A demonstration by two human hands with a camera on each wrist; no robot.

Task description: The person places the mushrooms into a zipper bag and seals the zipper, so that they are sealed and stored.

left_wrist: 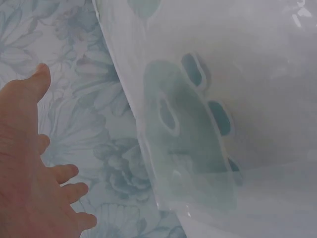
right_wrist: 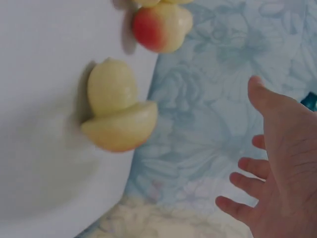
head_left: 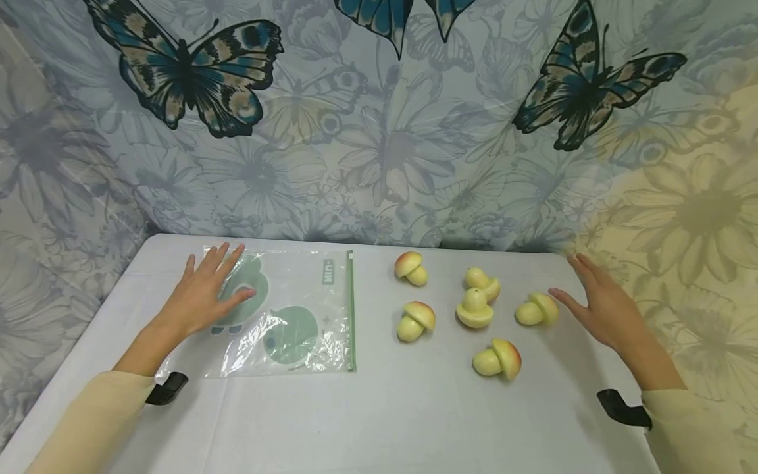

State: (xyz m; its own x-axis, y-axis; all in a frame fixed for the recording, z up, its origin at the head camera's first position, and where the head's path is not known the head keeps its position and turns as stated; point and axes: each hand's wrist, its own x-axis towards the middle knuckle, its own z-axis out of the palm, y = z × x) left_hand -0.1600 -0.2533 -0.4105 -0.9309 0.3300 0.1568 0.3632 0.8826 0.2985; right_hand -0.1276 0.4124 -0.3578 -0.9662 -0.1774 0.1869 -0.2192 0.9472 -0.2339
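Observation:
My left hand [head_left: 204, 293] is spread with fingers straight above the left part of a clear zip bag [head_left: 249, 352] with green animal prints; contact cannot be told. In the left wrist view, the hand [left_wrist: 34, 163] is beside the bag [left_wrist: 277, 124] and holds nothing. Near the table's right edge my right hand [head_left: 606, 309] hovers with fingers extended, holding nothing. Closest to it lies a yellow toy mushroom [head_left: 537, 309], also large in the right wrist view beside the hand [right_wrist: 287, 163]. Several more toy mushrooms, such as one with a reddish cap [head_left: 497, 359], are spread to its left.
A white table [head_left: 367, 421] carries the bag and the mushrooms. Behind it hangs a cloth [head_left: 391, 151] printed with flowers and butterflies. The bag's green zip edge [head_left: 351, 309] faces the mushrooms. A black strap [head_left: 624, 409] is on the right wrist.

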